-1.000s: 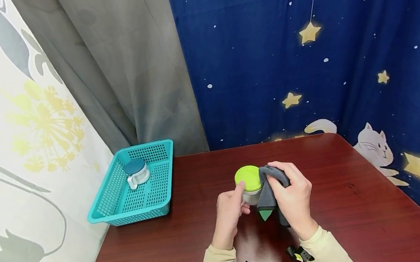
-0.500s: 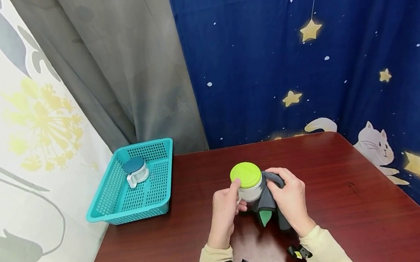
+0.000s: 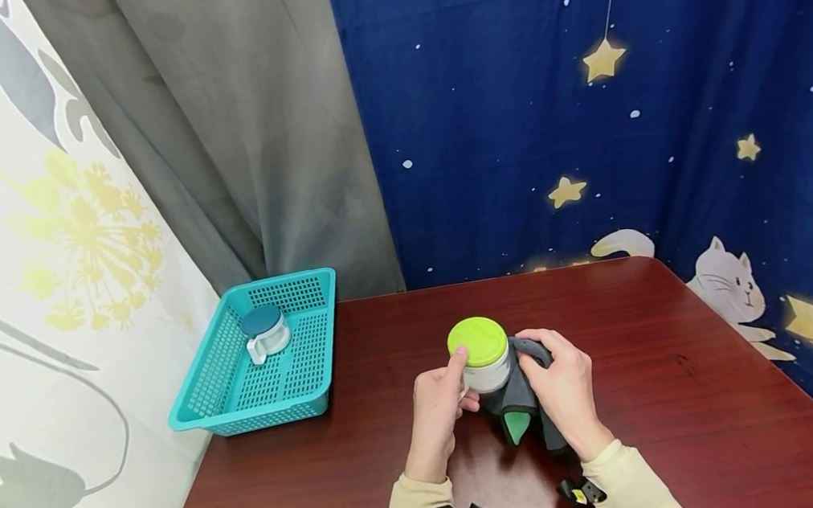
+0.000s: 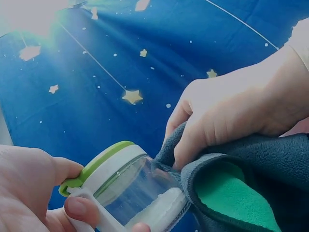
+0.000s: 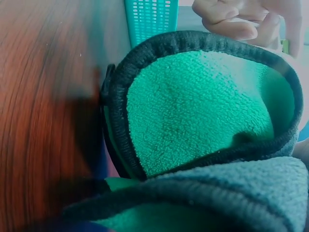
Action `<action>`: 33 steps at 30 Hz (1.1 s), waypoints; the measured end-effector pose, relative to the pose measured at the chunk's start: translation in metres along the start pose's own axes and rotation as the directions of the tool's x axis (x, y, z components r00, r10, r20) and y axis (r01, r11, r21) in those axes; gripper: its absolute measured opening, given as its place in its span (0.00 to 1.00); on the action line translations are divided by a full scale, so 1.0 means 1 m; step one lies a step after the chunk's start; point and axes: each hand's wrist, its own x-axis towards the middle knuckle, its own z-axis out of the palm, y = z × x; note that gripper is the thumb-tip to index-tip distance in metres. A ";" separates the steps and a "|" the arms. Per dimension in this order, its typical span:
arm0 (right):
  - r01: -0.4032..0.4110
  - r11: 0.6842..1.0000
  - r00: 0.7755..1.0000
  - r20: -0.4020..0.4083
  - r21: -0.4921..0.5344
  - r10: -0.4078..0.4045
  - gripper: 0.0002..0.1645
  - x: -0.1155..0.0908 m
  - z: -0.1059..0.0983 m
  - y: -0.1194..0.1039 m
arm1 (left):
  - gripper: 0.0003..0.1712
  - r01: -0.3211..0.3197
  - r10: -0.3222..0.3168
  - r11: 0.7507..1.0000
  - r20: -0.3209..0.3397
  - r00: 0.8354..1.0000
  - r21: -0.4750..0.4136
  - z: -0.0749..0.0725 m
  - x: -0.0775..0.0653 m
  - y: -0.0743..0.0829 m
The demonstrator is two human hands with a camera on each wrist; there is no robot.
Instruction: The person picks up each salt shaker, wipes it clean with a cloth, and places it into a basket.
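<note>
My left hand (image 3: pixel 435 413) grips the white handle of a seasoning jar (image 3: pixel 488 376), thumb at the edge of its lime-green lid (image 3: pixel 477 341). The left wrist view shows the jar (image 4: pixel 145 193) tilted, clear-walled with a white collar, white contents gathered low inside. My right hand (image 3: pixel 565 385) pinches a dark grey cloth (image 3: pixel 519 393) against the jar's right side. A fold of the cloth (image 5: pixel 198 106) turns out its green inner face and dark edging in the right wrist view. Part of the jar's wall is hidden behind the cloth.
A turquoise basket (image 3: pixel 268 418) stands on the left of the reddish-brown table (image 3: pixel 396 465). Inside it sits a similar jar (image 3: pixel 266 331) with a blue lid and white handle. Grey and starry blue curtains (image 3: pixel 496 117) hang behind the table's far edge.
The jar has come up a little, turning slightly in my left hand. My right hand and the cloth have shifted left and lower, from beside the lid to the jar's side.
</note>
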 end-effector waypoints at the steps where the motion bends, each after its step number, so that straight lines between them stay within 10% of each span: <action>1: 0.000 1.000 1.000 -0.001 0.004 0.000 0.18 0.000 0.000 0.000 | 0.37 -0.005 0.005 1.000 -0.004 1.000 0.007 0.000 0.000 -0.001; 21: 0.094 0.965 0.995 0.020 0.246 -0.102 0.18 0.030 -0.019 -0.028 | 0.36 -0.007 0.010 0.999 -0.064 0.998 0.043 -0.005 0.004 -0.012; 33: -0.008 0.979 0.996 0.085 0.206 -0.010 0.16 0.033 -0.013 -0.009 | 0.37 -0.039 0.040 0.999 -0.024 0.999 0.025 -0.005 0.002 -0.007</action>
